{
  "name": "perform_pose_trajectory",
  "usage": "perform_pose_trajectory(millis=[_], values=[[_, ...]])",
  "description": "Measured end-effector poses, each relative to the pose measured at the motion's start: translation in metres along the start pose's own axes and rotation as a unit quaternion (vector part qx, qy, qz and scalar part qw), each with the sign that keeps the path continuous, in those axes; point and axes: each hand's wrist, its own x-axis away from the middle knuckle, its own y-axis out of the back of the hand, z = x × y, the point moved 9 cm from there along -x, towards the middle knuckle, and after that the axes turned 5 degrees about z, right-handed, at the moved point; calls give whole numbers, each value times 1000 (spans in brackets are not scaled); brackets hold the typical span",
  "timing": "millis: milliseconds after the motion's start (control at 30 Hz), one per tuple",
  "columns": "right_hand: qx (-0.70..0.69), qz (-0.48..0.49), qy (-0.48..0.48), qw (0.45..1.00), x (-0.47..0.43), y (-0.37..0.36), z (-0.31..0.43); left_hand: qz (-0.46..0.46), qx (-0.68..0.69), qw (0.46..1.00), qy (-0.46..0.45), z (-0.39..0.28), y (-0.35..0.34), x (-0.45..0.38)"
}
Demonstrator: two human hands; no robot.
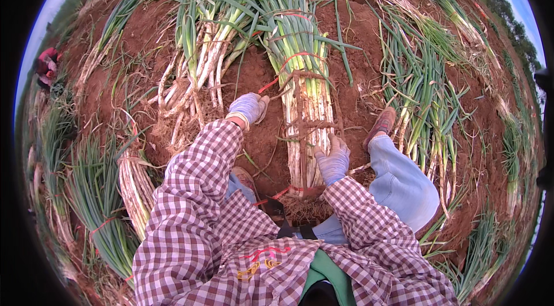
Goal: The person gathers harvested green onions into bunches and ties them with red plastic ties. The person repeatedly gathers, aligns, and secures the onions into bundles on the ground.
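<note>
A large bundle of long green onions point(309, 111) lies on the soil between my legs, roots towards me and green leaves pointing away. Brown cords or rods point(318, 125), their material unclear, run along and across its white stalks. Red ties point(303, 54) circle the leafy part, and another red tie point(283, 191) is near the roots. My left hand point(247, 109), gloved, is left of the bundle with its fingers closed on what looks like a brown cord; a red strip's end point(269, 85) is just above them. My gloved right hand point(333, 161) rests against the lower right stalks, fingers apart.
Loose green onions point(207, 59) lie at the upper left, and another pile point(422, 98) is to the right. A tied bundle point(104, 219) lies at the lower left. My right shoe point(381, 126) stands beside the central bundle. Another person point(46, 65) is at the far left.
</note>
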Motion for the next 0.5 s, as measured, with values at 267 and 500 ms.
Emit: perform_pose_trajectory(millis=[267, 500], values=[[-199, 226, -367, 880, -28, -43, -130, -35, 87, 994, -62, 6, 28, 31], [-157, 145, -359, 908, -5, -58, -95, 7, 147, 989, 19, 19, -14, -10]])
